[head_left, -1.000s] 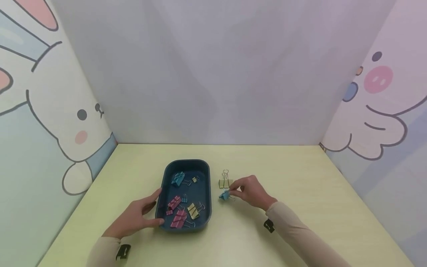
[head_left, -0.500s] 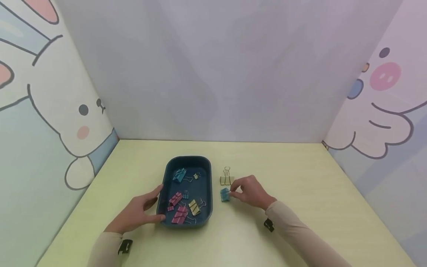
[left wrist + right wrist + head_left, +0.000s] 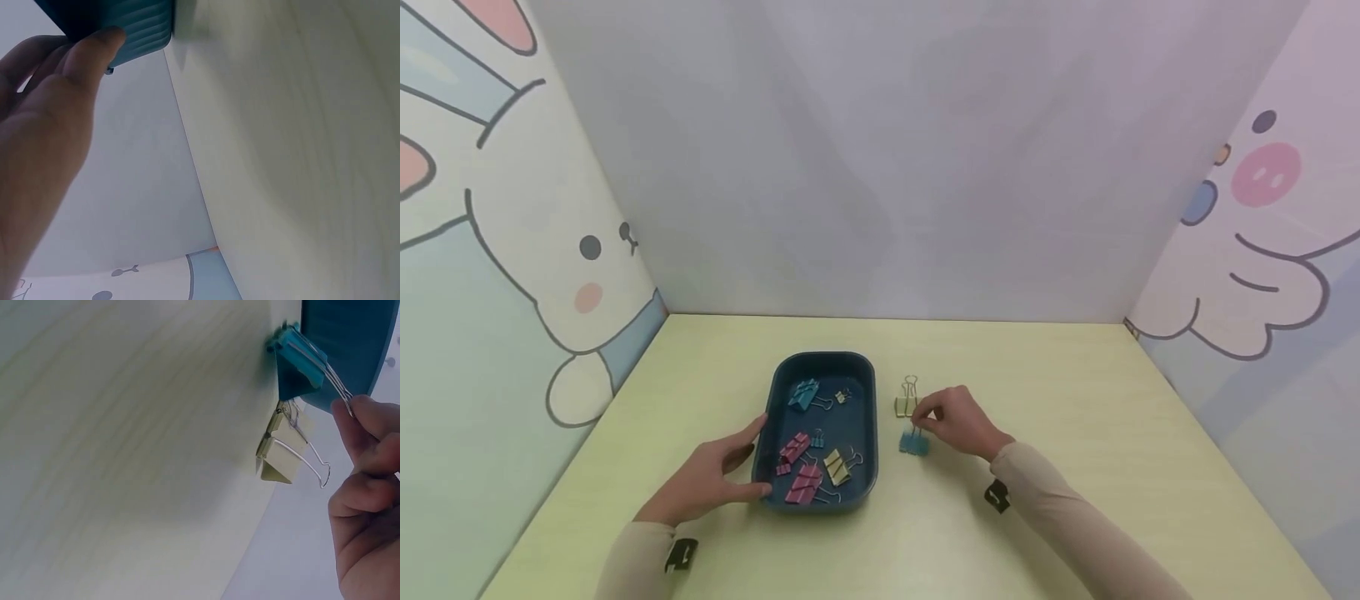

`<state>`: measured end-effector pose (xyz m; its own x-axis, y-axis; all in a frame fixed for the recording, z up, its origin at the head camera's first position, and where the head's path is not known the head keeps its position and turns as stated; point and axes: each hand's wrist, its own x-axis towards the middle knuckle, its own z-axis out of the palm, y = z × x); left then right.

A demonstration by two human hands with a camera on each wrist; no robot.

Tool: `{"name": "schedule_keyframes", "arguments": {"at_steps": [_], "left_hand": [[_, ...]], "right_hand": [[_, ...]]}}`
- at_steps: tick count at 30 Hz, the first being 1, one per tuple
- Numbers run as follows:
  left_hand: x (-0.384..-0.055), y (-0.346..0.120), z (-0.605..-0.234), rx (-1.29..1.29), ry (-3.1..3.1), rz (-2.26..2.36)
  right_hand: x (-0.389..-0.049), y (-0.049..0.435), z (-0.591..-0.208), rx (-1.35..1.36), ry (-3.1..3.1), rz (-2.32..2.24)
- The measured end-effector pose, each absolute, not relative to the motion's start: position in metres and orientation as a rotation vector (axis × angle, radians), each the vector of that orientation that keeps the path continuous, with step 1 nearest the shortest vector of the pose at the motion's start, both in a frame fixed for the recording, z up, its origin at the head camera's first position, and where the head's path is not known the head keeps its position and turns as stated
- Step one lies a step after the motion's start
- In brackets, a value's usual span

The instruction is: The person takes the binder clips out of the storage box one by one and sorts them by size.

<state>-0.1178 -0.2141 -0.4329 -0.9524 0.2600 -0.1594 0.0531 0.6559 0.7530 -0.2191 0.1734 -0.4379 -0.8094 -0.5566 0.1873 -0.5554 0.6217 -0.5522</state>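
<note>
A dark blue tray [image 3: 820,507] stands on the table left of centre. Along its left side my left hand [image 3: 700,479] touches the outer wall, thumb and fingers spread apart. To the tray's right, my right hand [image 3: 958,423] pinches the wire handles of a blue binder clip [image 3: 913,442] between thumb and index finger. The clip's body points down at the table. Just behind it a larger yellow binder clip [image 3: 902,407] stands with its wire handle up, partly hidden by the fingers. In the right wrist view the yellow clip [image 3: 284,453] shows whole.
Inside the tray lie a blue clip [image 3: 803,394], a small yellow clip [image 3: 841,396], a tiny blue clip [image 3: 817,439], pink clips [image 3: 805,483] and another yellow clip [image 3: 837,467]. Walls with cartoon animals flank the table [image 3: 1037,375], and a plain wall [image 3: 880,167] backs it.
My right hand has turned the blue binder clip from lying sideways to hanging below its handles, with the fingers now above it. The left hand and tray stay together in place.
</note>
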Motion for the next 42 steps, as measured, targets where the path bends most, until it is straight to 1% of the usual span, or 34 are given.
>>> {"name": "schedule_keyframes", "arguments": {"at_steps": [5, 15, 28, 42], "left_hand": [[-0.118, -0.214, -0.432, 0.252, 2.616, 1.185], [-0.119, -0.214, -0.433, 0.241, 2.605, 1.187], [-0.12, -0.214, -0.432, 0.238, 2.595, 1.185], [-0.121, -0.214, -0.432, 0.234, 2.589, 1.184]], "right_hand": [[-0.222, 0.17, -0.437, -1.04, 2.789, -0.937], [-0.225, 0.169, -0.439, -1.047, 2.848, -0.92], [-0.227, 0.166, -0.426, -1.015, 2.886, -0.925], [-0.227, 0.142, -0.41, -1.153, 2.86, -0.946]]}}
